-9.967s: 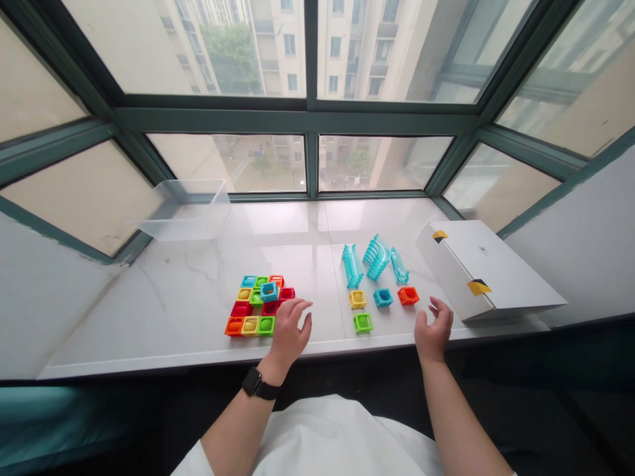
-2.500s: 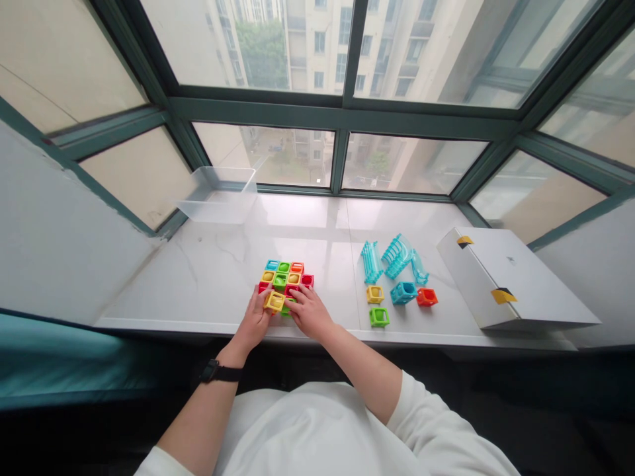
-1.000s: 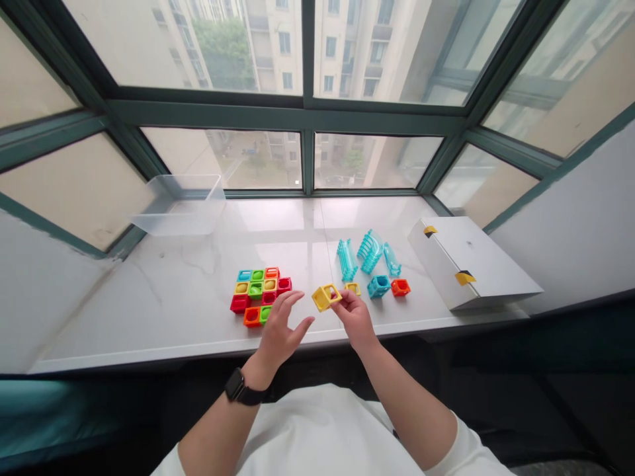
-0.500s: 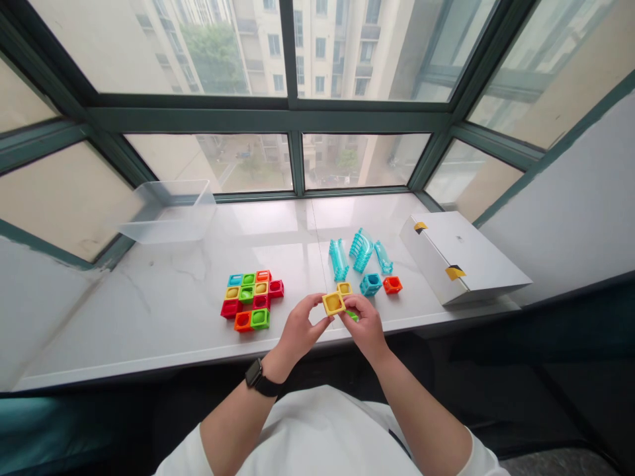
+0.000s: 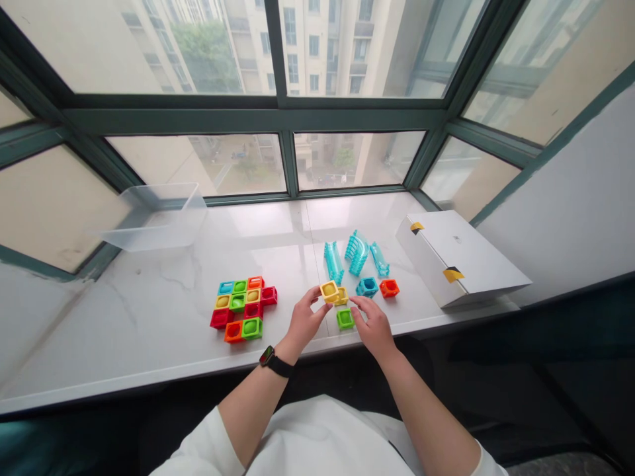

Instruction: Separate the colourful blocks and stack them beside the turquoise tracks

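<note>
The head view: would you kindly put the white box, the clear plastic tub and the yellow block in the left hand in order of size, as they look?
1. White box
2. Clear plastic tub, close behind; their angles leave this unsure
3. Yellow block, clearly smallest, in the left hand

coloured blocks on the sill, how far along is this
Looks done: a cluster of coloured blocks is fitted together. In hand: the left hand grips a yellow block. Left: the right hand is nearest a loose green block; another yellow block, a teal block, an orange block and teal ramp pieces lie apart.
</note>
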{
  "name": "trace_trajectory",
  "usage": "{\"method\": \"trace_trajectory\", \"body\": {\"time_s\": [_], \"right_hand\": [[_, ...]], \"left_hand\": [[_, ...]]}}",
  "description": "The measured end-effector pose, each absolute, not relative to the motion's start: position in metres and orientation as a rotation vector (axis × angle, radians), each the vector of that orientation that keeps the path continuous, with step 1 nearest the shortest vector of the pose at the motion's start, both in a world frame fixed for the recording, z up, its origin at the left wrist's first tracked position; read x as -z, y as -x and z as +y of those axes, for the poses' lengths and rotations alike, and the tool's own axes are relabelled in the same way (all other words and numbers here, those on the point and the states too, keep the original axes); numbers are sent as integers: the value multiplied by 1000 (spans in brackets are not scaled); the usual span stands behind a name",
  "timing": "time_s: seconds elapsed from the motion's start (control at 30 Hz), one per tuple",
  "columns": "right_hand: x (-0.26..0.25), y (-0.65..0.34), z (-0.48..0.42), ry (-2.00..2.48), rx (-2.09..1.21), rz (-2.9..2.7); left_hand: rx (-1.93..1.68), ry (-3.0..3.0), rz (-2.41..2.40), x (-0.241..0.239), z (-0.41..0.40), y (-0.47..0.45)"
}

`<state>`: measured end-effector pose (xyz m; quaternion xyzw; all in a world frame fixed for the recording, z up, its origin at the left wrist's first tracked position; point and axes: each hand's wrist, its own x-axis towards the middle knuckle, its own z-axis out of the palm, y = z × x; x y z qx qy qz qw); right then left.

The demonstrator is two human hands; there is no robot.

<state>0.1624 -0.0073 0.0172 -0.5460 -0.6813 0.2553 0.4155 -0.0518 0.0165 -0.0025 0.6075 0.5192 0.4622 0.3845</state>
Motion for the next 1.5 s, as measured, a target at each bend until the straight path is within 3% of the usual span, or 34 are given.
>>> {"method": "trace_trajectory", "body": {"time_s": [0.47, 1.5], "right_hand": [[12, -152, 5, 1520, -787, -1648], [14, -150, 8, 1512, -886, -1593]], "left_hand": [[-1137, -1568, 1290, 36, 43, 37], [-1073, -1628, 1256, 29, 50, 29]]}}
